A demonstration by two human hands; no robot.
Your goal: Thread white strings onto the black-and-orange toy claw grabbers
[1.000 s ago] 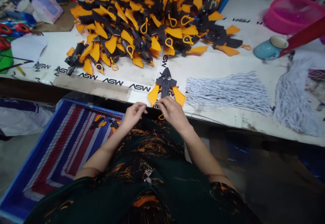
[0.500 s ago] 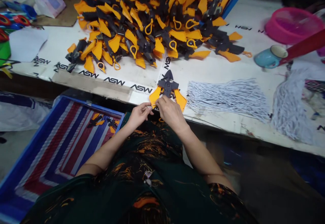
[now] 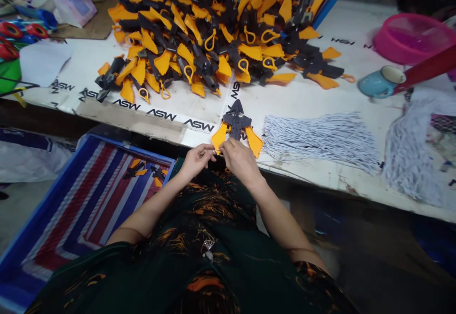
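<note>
- And the left hand point(image 3: 196, 163) is bringing its fingers narrowly together beside the left wing; any hold, one cannot tell!
- The right hand point(image 3: 242, 162) is bunching its fingers narrowly at the black-and-orange piece point(image 3: 236, 120), lying by the table point(image 3: 302, 90) edge, near white cords point(image 3: 320, 138).

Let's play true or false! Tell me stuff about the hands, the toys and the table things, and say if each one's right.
1. The left hand and right hand are at the near end of a dark plastic toy with orange fins. True.
2. The bundle of pale thin strings lies left of that toy. False: it lies to the right.
3. A big heap of orange and dark plastic pieces is beyond the toy. True.
4. The light blue mug is inside the round pink basin. False: it's outside, nearer the person.
</note>
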